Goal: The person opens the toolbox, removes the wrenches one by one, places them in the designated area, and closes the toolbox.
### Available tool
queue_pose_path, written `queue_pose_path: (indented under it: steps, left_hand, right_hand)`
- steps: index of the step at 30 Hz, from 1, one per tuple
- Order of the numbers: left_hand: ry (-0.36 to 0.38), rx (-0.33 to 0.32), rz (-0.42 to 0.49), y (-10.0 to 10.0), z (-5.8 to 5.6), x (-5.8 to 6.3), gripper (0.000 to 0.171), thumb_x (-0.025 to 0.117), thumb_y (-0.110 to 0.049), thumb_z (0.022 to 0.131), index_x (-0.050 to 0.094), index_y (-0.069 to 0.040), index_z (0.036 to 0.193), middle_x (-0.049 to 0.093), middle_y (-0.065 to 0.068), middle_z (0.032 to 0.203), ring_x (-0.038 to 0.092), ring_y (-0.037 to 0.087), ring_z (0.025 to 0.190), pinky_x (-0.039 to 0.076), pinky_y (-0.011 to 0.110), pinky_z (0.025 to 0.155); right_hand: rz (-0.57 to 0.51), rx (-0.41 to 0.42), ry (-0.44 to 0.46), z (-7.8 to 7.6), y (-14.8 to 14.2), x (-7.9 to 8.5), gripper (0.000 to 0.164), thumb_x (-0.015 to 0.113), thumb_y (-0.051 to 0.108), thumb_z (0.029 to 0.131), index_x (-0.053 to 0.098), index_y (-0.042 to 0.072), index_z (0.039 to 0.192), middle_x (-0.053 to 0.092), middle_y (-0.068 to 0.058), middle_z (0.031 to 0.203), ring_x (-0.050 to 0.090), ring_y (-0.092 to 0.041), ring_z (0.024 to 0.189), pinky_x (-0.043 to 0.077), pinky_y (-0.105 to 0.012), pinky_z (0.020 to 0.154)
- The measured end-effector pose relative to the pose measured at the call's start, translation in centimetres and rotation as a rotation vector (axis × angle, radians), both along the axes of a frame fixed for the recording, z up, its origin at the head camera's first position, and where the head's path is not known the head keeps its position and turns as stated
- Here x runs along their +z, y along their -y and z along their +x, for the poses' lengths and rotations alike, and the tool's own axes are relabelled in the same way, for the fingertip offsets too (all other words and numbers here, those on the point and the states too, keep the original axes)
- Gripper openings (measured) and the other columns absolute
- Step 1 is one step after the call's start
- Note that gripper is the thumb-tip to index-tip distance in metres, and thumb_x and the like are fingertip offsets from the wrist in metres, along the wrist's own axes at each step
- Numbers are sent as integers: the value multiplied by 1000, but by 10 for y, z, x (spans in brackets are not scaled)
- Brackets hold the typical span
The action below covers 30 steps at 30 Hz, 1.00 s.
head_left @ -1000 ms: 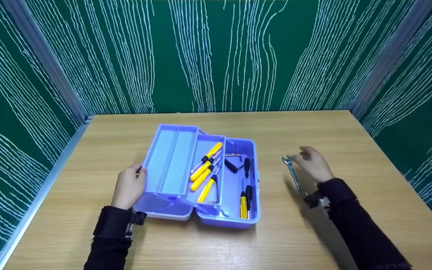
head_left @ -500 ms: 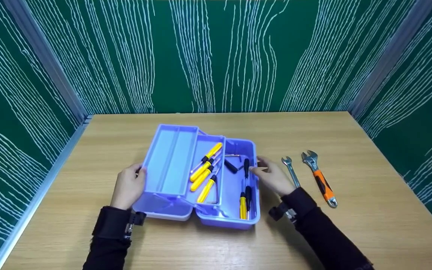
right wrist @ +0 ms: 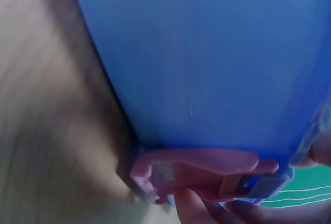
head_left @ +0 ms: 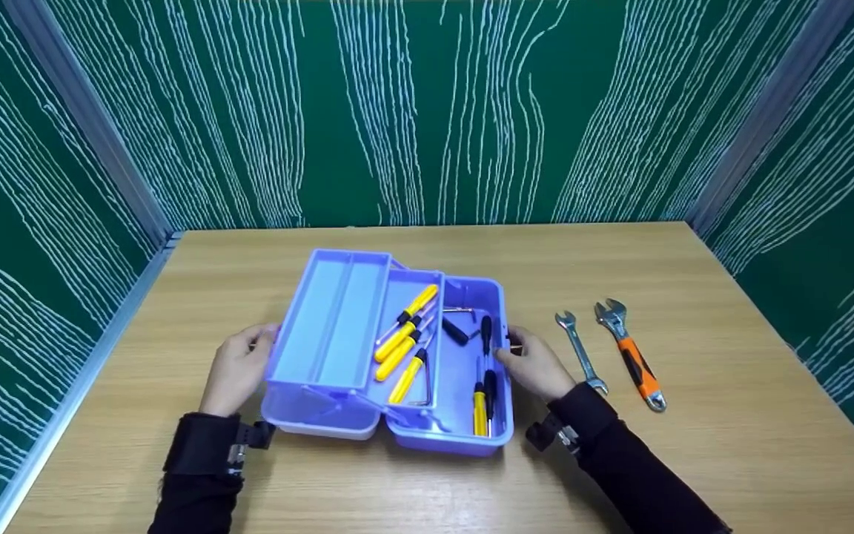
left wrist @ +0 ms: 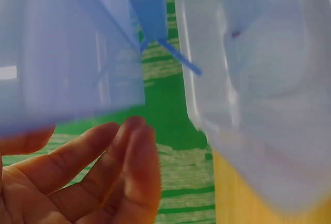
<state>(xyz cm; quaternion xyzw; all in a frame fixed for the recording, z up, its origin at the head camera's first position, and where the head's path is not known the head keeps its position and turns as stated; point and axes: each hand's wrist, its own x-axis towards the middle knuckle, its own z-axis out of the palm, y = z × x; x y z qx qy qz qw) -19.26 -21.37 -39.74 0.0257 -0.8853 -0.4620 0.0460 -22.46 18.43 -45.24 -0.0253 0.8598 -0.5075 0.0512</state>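
Note:
A purple plastic toolbox (head_left: pixel 457 445) stands unfolded on the table, its two-compartment upper tray (head_left: pixel 334 319) raised at the left. My left hand (head_left: pixel 238 371) is beside that tray's outer edge; in the left wrist view its fingers (left wrist: pixel 139 167) are loosely bent just below the edge, holding nothing. My right hand (head_left: pixel 542 365) grips the toolbox's right wall, thumb at the rim and other fingers outside by a pink latch (right wrist: pixel 196 161). Yellow-handled screwdrivers (head_left: pixel 401 360) lie in the middle tray. A yellow screwdriver (head_left: pixel 480 411) and black-handled screwdrivers (head_left: pixel 486 334) lie in the right bin.
To the right of the toolbox lie an open-ended wrench (head_left: pixel 580 348) and an orange-handled adjustable wrench (head_left: pixel 634 360). Hex keys (head_left: pixel 460 308) sit among the screwdrivers. Green walls with white lines border the wooden table (head_left: pixel 412 504).
My right hand came left from the wrenches, leaving the adjustable wrench on the table, and took hold of the toolbox's right wall. My left hand eased slightly left, off the tray's edge.

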Motion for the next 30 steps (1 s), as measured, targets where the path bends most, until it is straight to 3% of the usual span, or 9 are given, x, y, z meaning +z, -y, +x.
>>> queue_pose_path:
  steps: [6,11,14,19,30]
  left_hand:
    - [73,-6,-51,20,-4,-9,44,36,-17,104,47,8,139,55,30,134,52,43,124,41,54,106]
    - [183,-92,-103,23,-4,-30,51,38,-22,103,39,14,141,46,36,140,45,49,130,35,59,110]
    - [152,-133,-91,19,-3,-44,44,43,-14,100,50,16,131,58,35,127,57,47,117,42,57,105]
    - [44,-167,-45,14,2,-58,30,49,-2,94,63,14,115,70,28,102,70,34,86,57,44,83]
    - [-12,-193,-75,10,4,-58,30,46,5,93,62,16,116,70,30,99,71,38,83,58,44,79]
  right_hand:
    - [16,0,-6,1,0,-1,48,55,12,95,47,-10,137,62,-26,122,63,-31,107,55,-40,92]
    - [31,9,-11,1,-2,-2,44,55,12,95,50,-10,134,65,-24,117,64,-26,100,56,-36,87]
    - [23,10,-10,1,-2,-3,44,54,12,96,51,-9,134,65,-23,115,65,-26,98,56,-33,84]
    - [43,17,-43,2,-1,-4,44,53,10,96,50,-9,135,66,-24,115,65,-27,98,56,-34,82]
    - [25,11,-22,3,-2,-6,45,52,14,98,49,-5,139,65,-24,121,66,-28,101,56,-37,86]
